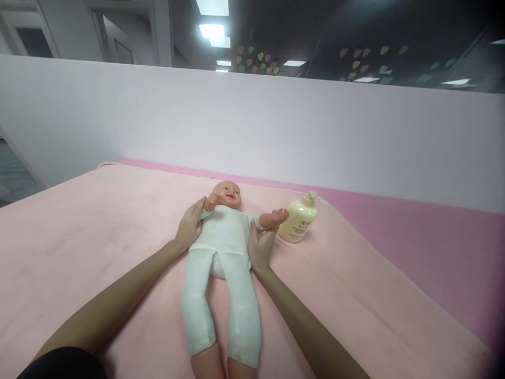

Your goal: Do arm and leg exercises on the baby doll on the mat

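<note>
A baby doll (pixel 224 237) with a white cloth body lies on its back, its head toward the wall and its legs toward me. At the doll's arm on the left side, my left hand (pixel 190 225) holds on, fingers along the outside of the arm and thumb hidden. My right hand (pixel 262 246) grips the other arm from below, its thumb on the inner side near the cloth sleeve. Just beyond that raised doll hand stands a pale yellow pump bottle (pixel 299 218), upright and partly covered by the doll's fingers.
A light pink towel (pixel 118 221) is spread under the doll and bottle. Darker pink surface (pixel 414 247) shows past its right and far edges. A low white wall (pixel 252 126) closes off the far side, with dark glass bearing heart stickers above.
</note>
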The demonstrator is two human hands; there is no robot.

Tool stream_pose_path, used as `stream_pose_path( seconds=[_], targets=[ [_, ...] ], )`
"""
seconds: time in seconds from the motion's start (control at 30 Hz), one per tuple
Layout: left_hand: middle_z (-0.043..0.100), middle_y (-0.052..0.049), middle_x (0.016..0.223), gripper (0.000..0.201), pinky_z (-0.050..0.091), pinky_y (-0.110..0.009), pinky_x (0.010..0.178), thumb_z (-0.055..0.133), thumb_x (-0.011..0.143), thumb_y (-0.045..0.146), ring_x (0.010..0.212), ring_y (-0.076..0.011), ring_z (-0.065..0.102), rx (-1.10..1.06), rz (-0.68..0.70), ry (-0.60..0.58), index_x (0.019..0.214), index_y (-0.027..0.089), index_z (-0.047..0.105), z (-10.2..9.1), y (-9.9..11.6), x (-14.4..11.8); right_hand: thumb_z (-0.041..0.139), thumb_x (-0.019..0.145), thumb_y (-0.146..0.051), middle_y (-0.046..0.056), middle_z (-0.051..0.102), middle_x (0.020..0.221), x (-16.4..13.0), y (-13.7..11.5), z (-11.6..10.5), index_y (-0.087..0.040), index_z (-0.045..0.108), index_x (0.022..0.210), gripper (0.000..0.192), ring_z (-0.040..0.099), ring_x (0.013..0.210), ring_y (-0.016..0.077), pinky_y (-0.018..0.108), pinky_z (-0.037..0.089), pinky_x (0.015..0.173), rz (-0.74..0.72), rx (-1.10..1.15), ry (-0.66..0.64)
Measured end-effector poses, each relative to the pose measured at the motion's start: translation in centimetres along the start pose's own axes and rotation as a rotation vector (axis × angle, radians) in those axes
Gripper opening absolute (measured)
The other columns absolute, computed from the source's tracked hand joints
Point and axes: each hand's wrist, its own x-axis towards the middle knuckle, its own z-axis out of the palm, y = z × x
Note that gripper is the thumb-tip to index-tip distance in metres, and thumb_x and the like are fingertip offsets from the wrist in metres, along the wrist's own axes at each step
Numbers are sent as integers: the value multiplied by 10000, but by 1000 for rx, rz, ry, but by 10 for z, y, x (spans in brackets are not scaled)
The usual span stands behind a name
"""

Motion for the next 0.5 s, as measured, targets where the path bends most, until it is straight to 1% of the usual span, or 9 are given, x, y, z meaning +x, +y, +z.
stream_pose_path(
  seconds=[0.07,0.1,0.2,0.27,0.3,0.4,0.47,0.5],
  targets=[
    [431,-80,1437,803,352,-417,1096,359,680,-15,1313,-225,404,25,51,-48,1450,212,343,-1,-2,0,412,855,-230,106,293,1511,0,1,-1,-172,166,1492,685,315,1366,209,394,282,1116,-31,-61,-29],
    [450,-76,1420,792,352,-414,1092,352,672,-20,1301,-221,415,41,67,-69,1427,217,389,-1,-3,0,385,822,-165,91,362,1475,1,2,-2,-183,229,1479,676,362,1324,214,398,309,1091,-52,-116,-65],
    [527,-63,1332,758,379,-419,1048,337,670,-24,1228,-217,469,91,71,-102,1362,245,491,-2,-2,1,342,706,-43,56,562,1280,4,6,-4,-224,463,1370,699,476,1124,231,401,372,989,-130,-329,-242],
    [552,-61,1293,753,391,-419,1019,334,666,-25,1195,-220,485,112,67,-122,1342,252,518,-2,-2,1,344,679,-19,54,608,1184,6,7,-4,-242,531,1319,703,485,1014,236,393,389,923,-176,-445,-334],
    [555,-63,1287,754,392,-418,1010,333,663,-25,1187,-222,486,117,70,-136,1340,249,522,-3,-2,1,347,680,-15,56,613,1165,7,7,-5,-245,538,1315,702,480,986,237,389,392,901,-193,-481,-355],
    [558,-67,1284,741,385,-423,1011,347,670,-9,1186,-232,482,103,57,-155,1350,238,508,-2,-4,2,349,684,-18,58,610,1171,8,8,-5,-235,543,1302,683,472,990,241,387,389,894,-208,-485,-357],
    [553,-71,1295,741,382,-435,1016,368,680,12,1188,-243,483,61,10,-139,1382,231,461,-3,-5,3,356,679,-37,64,599,1194,7,9,-5,-215,541,1281,655,475,1034,245,392,386,917,-167,-412,-323],
    [547,-74,1307,749,381,-442,1020,379,682,21,1191,-249,484,28,-20,-123,1401,227,430,-3,-5,4,369,679,-56,73,595,1193,7,10,-5,-202,534,1270,630,481,1047,249,394,391,917,-119,-364,-293]
  ],
)
